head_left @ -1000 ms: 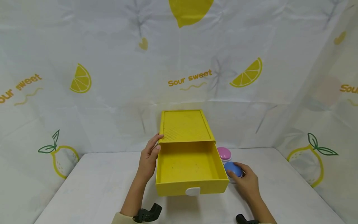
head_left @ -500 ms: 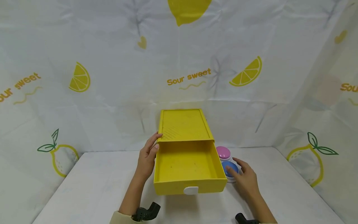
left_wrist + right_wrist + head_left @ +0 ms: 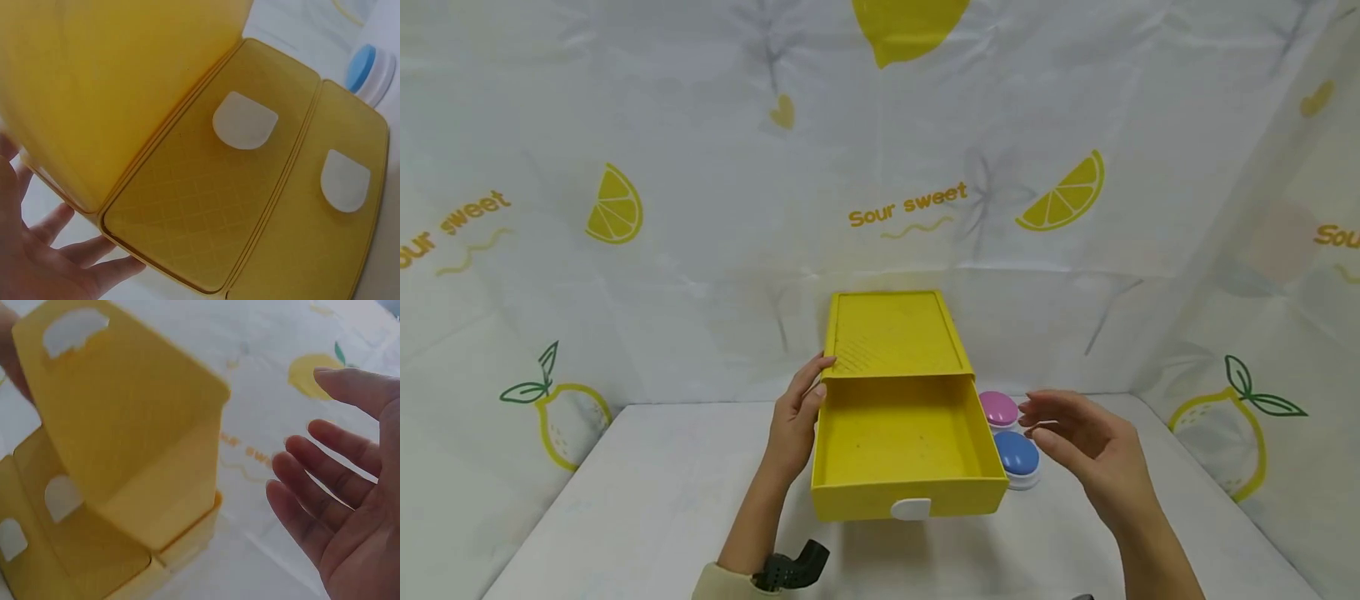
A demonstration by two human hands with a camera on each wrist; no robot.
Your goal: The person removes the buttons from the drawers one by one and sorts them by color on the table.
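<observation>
A yellow plastic drawer cabinet [image 3: 898, 333] stands near the back wall with its top drawer [image 3: 910, 500] pulled out and the drawer's floor in sight. Two lower drawers [image 3: 194, 187] with white tab handles are closed. My left hand [image 3: 793, 421] rests against the cabinet's left side, its fingers extended and spread. To the right of the drawer sits a round piece with a blue domed top and white base [image 3: 1017, 454]. A similar pink-topped one [image 3: 998, 409] is behind it, partly hidden by the drawer. My right hand [image 3: 1093, 446] hovers just right of both, apart from them, holding nothing.
A white table surface [image 3: 685, 492] lies under everything. White sheeting with lemon prints [image 3: 715, 208] hangs behind and along both sides. A black device [image 3: 793, 568] is strapped to the left wrist.
My right hand has let go of the blue-topped piece and moved up and to the right. The piece stays beside the drawer. My left hand keeps its place on the cabinet.
</observation>
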